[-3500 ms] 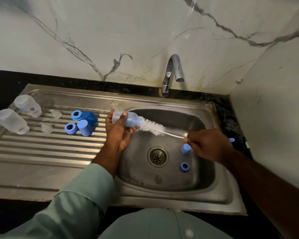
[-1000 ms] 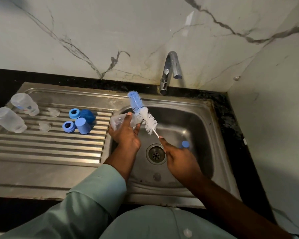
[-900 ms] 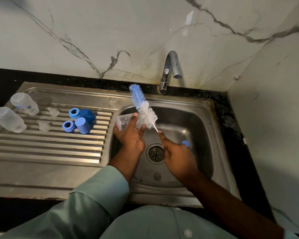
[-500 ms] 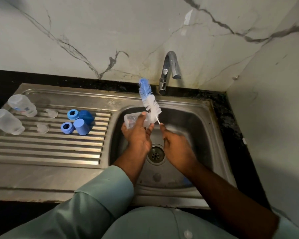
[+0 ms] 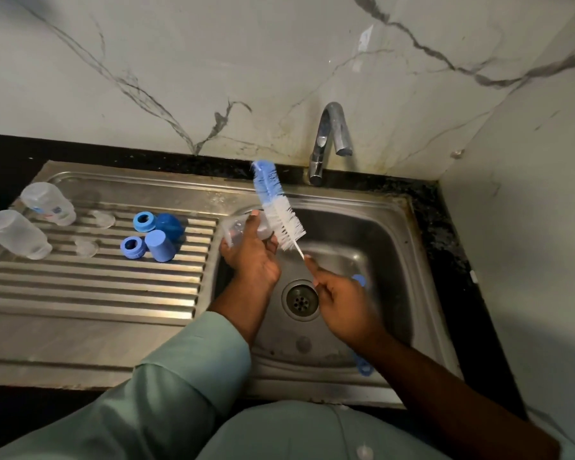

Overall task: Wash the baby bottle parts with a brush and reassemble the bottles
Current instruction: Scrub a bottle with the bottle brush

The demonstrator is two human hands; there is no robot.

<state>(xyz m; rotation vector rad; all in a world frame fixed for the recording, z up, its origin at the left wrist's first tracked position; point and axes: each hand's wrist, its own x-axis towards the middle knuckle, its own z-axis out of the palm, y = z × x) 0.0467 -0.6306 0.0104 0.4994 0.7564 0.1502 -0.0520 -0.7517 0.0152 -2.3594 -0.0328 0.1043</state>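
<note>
1. Head view: the left hand [image 5: 251,257] is held over the left edge of the sink basin [image 5: 392,260], its fingers and thumb curled round a clear bottle body [image 5: 234,229] that lies roughly on its side.
2. Just right of that bottle, the right hand [image 5: 341,302] pinches the thin white stem of the bottle brush [image 5: 279,209], with the remaining fingers curled.
3. That brush tilts up and to the far left; its white bristles sit right beside the held bottle, outside it, and the blue bristle tip reaches toward the far rim of the sink.
4. A blue handle end [image 5: 362,366] shows below the right wrist, at the near wall of the basin.
5. A small blue part [image 5: 359,279] lies in the basin just right of the right hand, largely hidden by it; the drain [image 5: 300,300] sits between the two forearms.
6. On the ribbed drainboard [image 5: 97,287] to the left, two blue rings [image 5: 134,247] lie beside a light blue cap [image 5: 160,245] and a darker blue cap [image 5: 170,225], all close together.
7. Further left lie two clear bottle bodies [image 5: 15,234] on their sides, one nearer, one farther.
8. Two clear nipples [image 5: 86,249] lie between those bottles and the blue parts.
9. The tap [image 5: 329,137] stands at the far side of the sink against the marble wall [image 5: 246,61]; no water is seen running.
</note>
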